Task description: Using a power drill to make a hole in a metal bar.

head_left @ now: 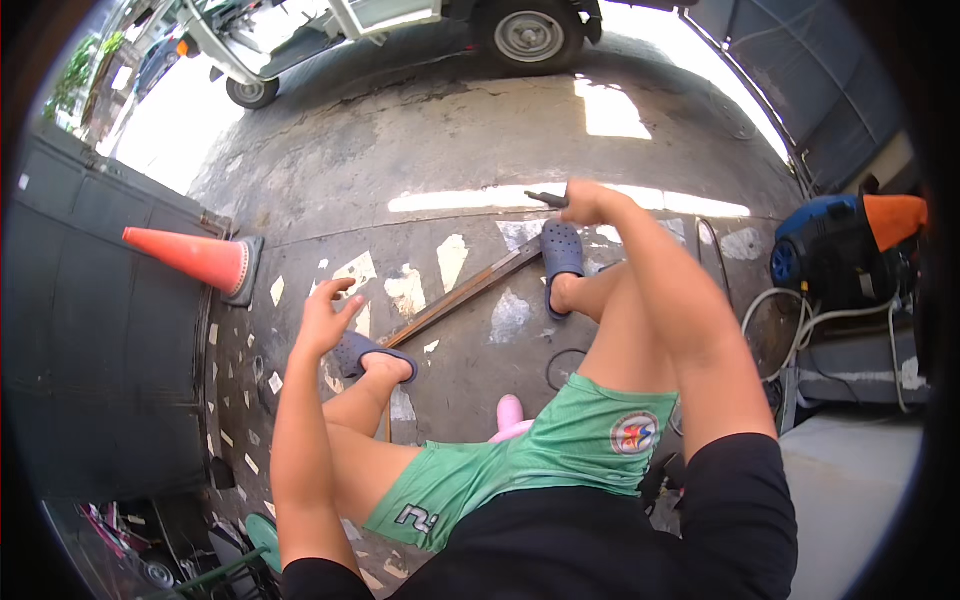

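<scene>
My right hand [592, 203] is closed round a dark, narrow-tipped tool [547, 199], which points left above my right clog [563, 250]. Its exact kind is too small to make out. Over my left clog [352, 354], my left hand [328, 316] hangs in the air with fingers apart and nothing in it. A long brown metal bar [462, 294] lies slantwise on the ground between my feet. One end of it reaches the right clog, the other comes close to the left one.
An orange traffic cone [195, 257] lies tipped over at left, beside a dark metal gate [100, 320]. At right are a blue and black wheeled machine [830, 250] and a pale hose [757, 310]. A vehicle wheel [528, 37] stands ahead. Something pink [510, 412] shows beneath me.
</scene>
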The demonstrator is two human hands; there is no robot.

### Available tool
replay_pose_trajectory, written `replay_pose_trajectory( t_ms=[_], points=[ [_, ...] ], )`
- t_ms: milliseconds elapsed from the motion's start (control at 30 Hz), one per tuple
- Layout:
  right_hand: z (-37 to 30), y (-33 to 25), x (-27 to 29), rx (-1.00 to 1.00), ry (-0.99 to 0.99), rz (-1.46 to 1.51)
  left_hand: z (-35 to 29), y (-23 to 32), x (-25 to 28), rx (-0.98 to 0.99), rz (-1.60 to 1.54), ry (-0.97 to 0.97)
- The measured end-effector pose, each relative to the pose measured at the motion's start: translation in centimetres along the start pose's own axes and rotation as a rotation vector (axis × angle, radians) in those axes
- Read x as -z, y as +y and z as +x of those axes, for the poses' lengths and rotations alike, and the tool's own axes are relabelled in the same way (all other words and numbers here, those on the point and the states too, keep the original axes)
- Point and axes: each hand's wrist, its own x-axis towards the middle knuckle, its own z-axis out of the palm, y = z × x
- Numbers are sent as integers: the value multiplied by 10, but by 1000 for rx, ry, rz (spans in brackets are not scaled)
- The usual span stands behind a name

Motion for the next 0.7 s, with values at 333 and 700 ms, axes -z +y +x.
replay_pose_trajectory(
  t_ms=[333,700],
  points=[
    [-313,179,-142,-569,544,478,40,12,-18,7,-159,-165],
    [-476,32,-436,-1733,398,1440,70,33,-41,-136,197,-397]
  ],
)
